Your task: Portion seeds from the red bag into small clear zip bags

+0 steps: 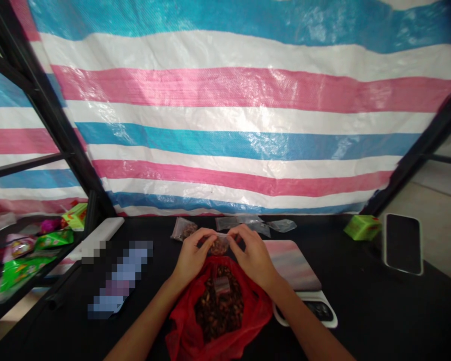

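Note:
Both my hands pinch the top edge of a small clear zip bag [220, 244] with brown pieces inside. My left hand [193, 253] grips its left corner and my right hand [252, 255] its right corner. Just below them an open red plastic bag [253, 316] lies on the black table, full of loose brown pieces [220, 311] that look like seeds or nuts. Another small clear bag [222, 287] rests on top of those pieces. Behind my left hand lies a filled zip bag [184, 229].
Several flat clear bags [244, 221] lie at the back. Right of my hands stands a kitchen scale [295, 265]. Farther right are a green box [362, 227] and a white-framed tablet-like device [403, 244]. At left are a blurred-out object [120, 281], a white bar [107, 233] and green snack packets [26, 271].

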### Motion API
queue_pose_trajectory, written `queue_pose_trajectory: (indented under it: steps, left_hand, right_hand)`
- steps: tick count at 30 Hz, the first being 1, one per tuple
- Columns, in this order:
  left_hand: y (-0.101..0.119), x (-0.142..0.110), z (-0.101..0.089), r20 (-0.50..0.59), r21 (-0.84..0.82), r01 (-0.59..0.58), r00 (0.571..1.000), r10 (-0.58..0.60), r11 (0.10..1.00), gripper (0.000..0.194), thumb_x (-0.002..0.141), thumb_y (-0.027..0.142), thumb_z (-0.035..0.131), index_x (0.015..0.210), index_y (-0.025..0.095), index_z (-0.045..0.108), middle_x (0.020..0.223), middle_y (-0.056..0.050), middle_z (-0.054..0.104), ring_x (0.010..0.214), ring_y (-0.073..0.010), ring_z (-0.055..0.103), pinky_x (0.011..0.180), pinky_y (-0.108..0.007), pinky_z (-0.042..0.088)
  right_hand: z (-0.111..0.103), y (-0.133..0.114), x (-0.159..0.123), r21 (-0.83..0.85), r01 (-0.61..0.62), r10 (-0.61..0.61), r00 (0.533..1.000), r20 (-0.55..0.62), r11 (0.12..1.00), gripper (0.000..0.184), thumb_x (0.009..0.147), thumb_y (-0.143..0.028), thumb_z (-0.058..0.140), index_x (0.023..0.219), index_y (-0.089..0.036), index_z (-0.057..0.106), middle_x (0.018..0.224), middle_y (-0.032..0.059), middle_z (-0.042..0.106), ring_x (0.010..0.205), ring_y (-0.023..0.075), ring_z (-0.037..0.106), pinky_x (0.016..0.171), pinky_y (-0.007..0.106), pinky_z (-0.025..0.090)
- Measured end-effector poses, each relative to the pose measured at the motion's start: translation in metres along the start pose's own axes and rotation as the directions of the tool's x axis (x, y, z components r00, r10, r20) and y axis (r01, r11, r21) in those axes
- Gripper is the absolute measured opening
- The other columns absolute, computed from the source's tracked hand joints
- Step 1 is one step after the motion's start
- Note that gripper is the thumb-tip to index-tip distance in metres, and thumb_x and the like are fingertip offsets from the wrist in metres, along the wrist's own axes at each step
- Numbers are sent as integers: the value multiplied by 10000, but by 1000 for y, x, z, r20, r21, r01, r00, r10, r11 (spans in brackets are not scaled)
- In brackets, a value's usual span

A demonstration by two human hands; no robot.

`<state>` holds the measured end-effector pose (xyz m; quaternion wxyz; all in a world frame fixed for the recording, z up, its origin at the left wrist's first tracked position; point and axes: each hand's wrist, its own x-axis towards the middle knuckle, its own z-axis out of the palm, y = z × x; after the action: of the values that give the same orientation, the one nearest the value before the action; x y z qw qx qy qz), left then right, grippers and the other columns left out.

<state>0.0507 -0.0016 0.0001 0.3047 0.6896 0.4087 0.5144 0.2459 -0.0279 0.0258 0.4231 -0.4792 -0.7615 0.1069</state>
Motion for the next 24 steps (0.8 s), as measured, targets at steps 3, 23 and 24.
queue_pose_trajectory:
  steps: [3,23,24]
  left_hand:
    - [0,-1,1,19,-17,3,1000,-3,1000,179,948,341,639,936,198,747,940,-35,748,896,-186,683,827,-281,542]
    - [8,-3,7,44,-119,39,998,-34,992,179,935,347,655,929,187,736,944,-42,737,912,-188,688,841,-287,570]
    - [8,-3,7,50,-116,41,998,-35,992,181,942,345,647,931,186,732,949,-43,735,916,-186,686,850,-288,564]
  right_hand:
    - [-1,0,0,-14,9,-9,1000,1,1000,62,958,-193,626,912,-230,645,912,2,666,876,194,622,785,329,389]
    - [0,-1,-1,-59,36,-36,999,3,998,85,979,-192,599,974,-243,666,997,21,698,961,214,640,817,349,381]
    - [1,-1,-2,-57,37,-37,999,7,998,85,979,-194,601,975,-243,670,997,21,697,960,212,641,817,348,383]
